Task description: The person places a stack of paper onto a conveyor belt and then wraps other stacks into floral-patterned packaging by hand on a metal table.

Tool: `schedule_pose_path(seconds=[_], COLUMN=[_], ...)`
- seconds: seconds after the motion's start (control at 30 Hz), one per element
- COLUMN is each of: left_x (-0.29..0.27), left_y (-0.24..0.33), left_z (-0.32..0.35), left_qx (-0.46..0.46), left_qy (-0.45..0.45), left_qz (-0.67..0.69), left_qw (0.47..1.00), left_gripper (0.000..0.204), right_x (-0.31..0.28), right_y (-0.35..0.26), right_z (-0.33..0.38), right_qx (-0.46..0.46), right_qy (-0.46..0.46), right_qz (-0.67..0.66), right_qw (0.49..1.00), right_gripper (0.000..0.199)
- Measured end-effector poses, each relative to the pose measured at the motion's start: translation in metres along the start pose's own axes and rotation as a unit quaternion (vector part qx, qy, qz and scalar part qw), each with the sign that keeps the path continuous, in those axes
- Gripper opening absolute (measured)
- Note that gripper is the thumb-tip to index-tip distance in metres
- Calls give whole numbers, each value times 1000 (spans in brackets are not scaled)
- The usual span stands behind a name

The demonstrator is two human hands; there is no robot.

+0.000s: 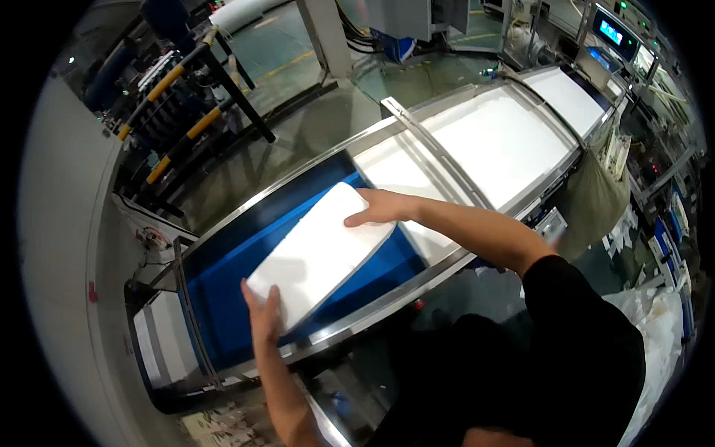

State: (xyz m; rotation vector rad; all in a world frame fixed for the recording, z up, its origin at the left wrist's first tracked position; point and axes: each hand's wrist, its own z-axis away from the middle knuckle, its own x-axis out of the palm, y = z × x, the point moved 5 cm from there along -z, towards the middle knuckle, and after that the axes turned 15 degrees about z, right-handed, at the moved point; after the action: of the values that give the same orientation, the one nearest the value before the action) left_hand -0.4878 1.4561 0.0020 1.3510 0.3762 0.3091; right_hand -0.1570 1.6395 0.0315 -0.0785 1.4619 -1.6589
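While fingers [363, 217] hold it, the slab [314, 249] looks white and oblong.

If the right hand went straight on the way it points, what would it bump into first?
The white block: the right hand already touches its upper end. What it might meet after that is hard to judge.

The left hand [266, 316] is held just inside the conveyor's near edge [357, 325], thumb parted from the fingers, bare forearm [284, 398] angled up. The right hand [383, 207] is extended farther in, fingers partly hidden, elbow bent below a black sleeve [585, 316].
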Motion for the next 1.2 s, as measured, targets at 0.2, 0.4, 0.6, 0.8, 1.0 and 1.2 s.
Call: schedule_pose_path(seconds=[0.2,0.4,0.6,0.8,1.0,1.2], left_x=[21,114,214,234,270,294], left_y=[-104,-78,-71,-122,-94,-75], left_z=[-29,6,-17,-71,-129,-116], left_qx=[-233,-445,-369,-403,-268,-300], left_qy=[-9,-299,-526,-410,-285,-377], left_qz=[148,102,-8,111,240,251], left_qw=[961,838,766,811,889,840], left_gripper=[94,90,72,39,78,85], right_x=[37,-34,-64,-17,0,-18], right_y=[64,47,29,65,75,121], right_z=[-151,-186,-36,78,-2,-78], right_qx=[4,-65,-81,55,29,32], right_qy=[-112,179,320,283,278,287], right_qz=[155,401,345,453,515,520], right_qw=[982,896,878,844,810,804], right_gripper=[85,59,49,61,82,93])
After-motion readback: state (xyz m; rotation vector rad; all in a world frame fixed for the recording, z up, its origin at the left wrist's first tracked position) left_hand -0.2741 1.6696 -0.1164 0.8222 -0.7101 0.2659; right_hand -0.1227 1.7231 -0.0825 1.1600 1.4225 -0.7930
